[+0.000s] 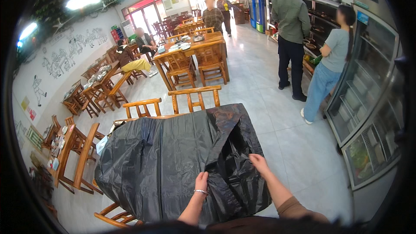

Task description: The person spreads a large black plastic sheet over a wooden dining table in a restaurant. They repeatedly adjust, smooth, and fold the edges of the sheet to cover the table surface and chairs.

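A large black plastic bag (182, 149) lies spread over a wooden table in front of me. Its mouth gapes at the right, showing a dark folded inside. My left hand (202, 181), with a silver bracelet at the wrist, pinches the raised flap on the left of the opening. On the opening's other side, my right hand (259, 163) has its fingers curled on the plastic near the table's right end. The bag hides nearly all of the tabletop, apart from a strip of wood along the far edge.
Wooden chairs (195, 97) stand beyond the table, and another chair (115, 216) is at the near left. A glass-door refrigerator (360, 81) and two standing people (291, 22) are to the right. Farther off is a table with dishes (208, 44). A bench (86, 156) stands left.
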### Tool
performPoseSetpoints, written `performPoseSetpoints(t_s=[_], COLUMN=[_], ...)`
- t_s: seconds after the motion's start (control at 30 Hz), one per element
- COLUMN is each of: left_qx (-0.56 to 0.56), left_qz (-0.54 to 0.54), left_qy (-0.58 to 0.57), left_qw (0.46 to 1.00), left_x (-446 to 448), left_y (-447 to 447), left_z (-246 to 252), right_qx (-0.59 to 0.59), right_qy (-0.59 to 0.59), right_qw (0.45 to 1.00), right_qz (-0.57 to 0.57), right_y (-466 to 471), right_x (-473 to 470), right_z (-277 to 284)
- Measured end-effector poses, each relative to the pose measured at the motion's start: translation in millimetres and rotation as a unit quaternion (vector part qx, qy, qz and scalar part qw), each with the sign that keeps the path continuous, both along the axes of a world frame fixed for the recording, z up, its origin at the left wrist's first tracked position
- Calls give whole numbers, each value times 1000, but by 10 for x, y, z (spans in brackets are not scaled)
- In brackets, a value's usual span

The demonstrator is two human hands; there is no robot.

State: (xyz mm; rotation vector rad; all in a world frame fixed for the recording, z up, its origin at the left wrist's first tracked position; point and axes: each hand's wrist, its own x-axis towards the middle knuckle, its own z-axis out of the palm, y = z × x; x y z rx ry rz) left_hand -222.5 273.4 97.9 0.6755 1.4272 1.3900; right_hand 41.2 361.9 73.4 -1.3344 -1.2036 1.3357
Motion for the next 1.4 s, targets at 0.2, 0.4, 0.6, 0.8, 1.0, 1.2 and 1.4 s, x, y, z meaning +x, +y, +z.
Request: performPoseSetpoints(t_s=[0.2, 0.4, 0.6, 0.8, 1.0, 1.2, 1.4], left_qx=[-3, 101, 40, 84, 31, 60, 16], left_qz=[-134, -189, -281, -226, -152, -221, -179], left_qy=[14, 260, 557, 655, 706, 699, 691], left_qw=[991, 942, 780, 716, 692, 678, 700], left_x=[436, 1047, 1374, 1040, 319, 480, 596], left_y=[-66, -450, -777, -998, -1486, -1623, -1398], left_z=[256, 1, 183, 5, -347, -28, -482], right_qx=[-134, -107, -243, -192, -171, -206, -157], right_qy=[157, 375, 464, 540, 489, 474, 560], right_qw=[962, 913, 852, 818, 856, 856, 812], right_qz=[177, 121, 2, 47, 2, 20, -45], right_y=[457, 614, 806, 1053, 1204, 1291, 1273], right_x=[-1068, -1431, -1231, -791, -427, -476, -565], right_z=[751, 818, 455, 370, 565, 455, 416])
